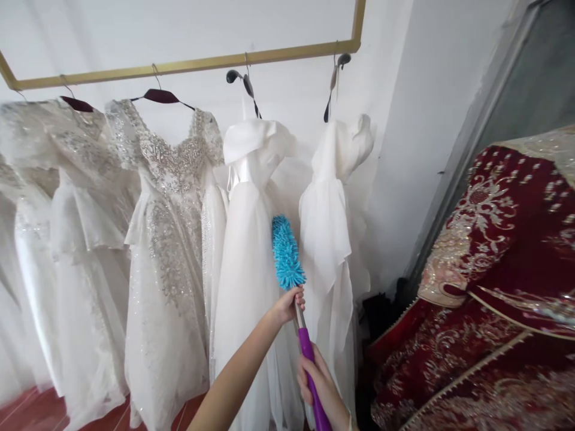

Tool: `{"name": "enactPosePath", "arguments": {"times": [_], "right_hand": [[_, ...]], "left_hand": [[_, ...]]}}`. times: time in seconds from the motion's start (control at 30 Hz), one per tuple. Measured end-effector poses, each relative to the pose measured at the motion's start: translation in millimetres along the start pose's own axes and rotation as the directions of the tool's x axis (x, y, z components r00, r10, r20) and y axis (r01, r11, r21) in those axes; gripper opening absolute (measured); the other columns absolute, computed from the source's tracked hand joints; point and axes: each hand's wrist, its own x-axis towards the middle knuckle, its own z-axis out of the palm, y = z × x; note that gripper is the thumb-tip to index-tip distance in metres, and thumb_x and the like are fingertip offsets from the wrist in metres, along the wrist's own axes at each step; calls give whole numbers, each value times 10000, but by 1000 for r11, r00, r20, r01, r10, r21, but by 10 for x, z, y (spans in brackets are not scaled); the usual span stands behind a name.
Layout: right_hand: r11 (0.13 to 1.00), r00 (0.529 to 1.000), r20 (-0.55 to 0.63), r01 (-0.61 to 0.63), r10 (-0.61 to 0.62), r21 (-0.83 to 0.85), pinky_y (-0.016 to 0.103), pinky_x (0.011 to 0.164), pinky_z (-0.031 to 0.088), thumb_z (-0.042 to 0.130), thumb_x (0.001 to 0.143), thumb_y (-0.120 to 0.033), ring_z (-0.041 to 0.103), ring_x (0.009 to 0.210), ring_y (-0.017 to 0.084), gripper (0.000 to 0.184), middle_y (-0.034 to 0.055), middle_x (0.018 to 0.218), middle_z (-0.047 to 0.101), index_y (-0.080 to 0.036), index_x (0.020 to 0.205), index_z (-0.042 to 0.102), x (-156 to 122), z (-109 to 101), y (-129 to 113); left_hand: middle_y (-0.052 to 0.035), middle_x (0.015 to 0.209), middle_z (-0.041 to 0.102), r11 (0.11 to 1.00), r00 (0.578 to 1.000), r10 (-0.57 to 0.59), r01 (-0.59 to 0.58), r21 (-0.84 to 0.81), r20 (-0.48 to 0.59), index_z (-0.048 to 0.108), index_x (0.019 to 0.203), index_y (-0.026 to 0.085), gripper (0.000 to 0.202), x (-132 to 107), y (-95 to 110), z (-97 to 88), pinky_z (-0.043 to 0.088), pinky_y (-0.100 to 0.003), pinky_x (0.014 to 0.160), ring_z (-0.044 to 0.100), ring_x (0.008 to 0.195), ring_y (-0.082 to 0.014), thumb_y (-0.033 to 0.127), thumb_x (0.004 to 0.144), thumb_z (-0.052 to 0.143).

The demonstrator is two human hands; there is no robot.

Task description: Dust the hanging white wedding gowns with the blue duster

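Observation:
A duster (287,251) with a fluffy blue head, a metal shaft and a purple handle tilts up and slightly left in front of me. Just below the blue head, my left hand (291,303) is wrapped round the shaft. My right hand (320,377) grips the purple handle lower down. Beyond the duster hang a white strapless-looking dress (247,239) on its left and a white draped dress (324,209) on its right. The blue head overlaps the gap between them; whether it touches the fabric I cannot tell.
A gold rail (197,67) on the wall carries the hangers. Further left hangs a beaded white gown (166,239) among several other white gowns. A dark red embroidered dress (507,239) fills the right side, near a grey-framed panel (530,78). Red floor tiles (33,410) show at lower left.

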Motion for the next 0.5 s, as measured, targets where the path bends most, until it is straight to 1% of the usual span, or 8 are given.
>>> {"name": "enactPosePath", "arguments": {"times": [0.03,0.1,0.2,0.27,0.33,0.43,0.5], "right_hand": [[1000,1000,-22,-3,3,0,141,301,226,539,752,-478,311,280,20,401,-138,447,429,-232,1040,408,19,66,91],[1000,997,-74,-16,17,7,143,288,214,556,712,-517,301,266,22,448,-147,426,421,-229,1016,397,44,189,272],[998,988,-141,-58,61,27,144,270,199,580,647,-561,292,249,28,588,-158,396,424,-224,1071,351,75,325,540],[996,978,-188,-85,91,37,149,255,186,595,604,-585,289,235,36,651,-161,366,422,-215,1079,346,100,381,724],[994,968,-228,-97,105,43,154,249,183,600,589,-587,291,226,42,649,-159,344,415,-205,1061,373,129,424,915],[995,954,-286,-72,90,71,151,261,166,592,606,-550,289,226,35,620,-155,349,410,-181,1073,423,177,495,1213],[992,931,-347,-83,111,93,155,271,137,596,575,-555,281,216,41,670,-158,332,391,-161,1094,438,210,542,1409]], "left_hand": [[126,431,285,1000,1000,-16,16,5,-6,459,744,188,87,-2,-16,-112,303,-148,407,283,341,-28,116,745,507],[125,426,291,999,999,-49,49,17,-14,472,754,186,76,-9,-70,-316,302,-150,405,286,341,-30,120,752,511],[122,424,312,994,995,-95,96,46,-23,487,752,184,63,-17,-195,-576,306,-150,410,297,350,-32,149,756,538],[121,416,314,989,991,-126,128,70,-38,486,726,182,70,-17,-297,-735,309,-150,414,297,349,-32,168,765,543],[119,403,318,982,985,-160,165,96,-56,474,682,181,112,-20,-401,-894,319,-152,423,303,346,-32,183,775,538],[103,392,360,962,972,-220,229,146,-79,444,594,179,220,-33,-545,-1138,352,-165,448,335,351,-35,227,767,569],[87,386,387,946,963,-256,268,185,-84,411,534,180,310,-50,-631,-1299,363,-178,455,362,358,-43,282,740,619]]}}
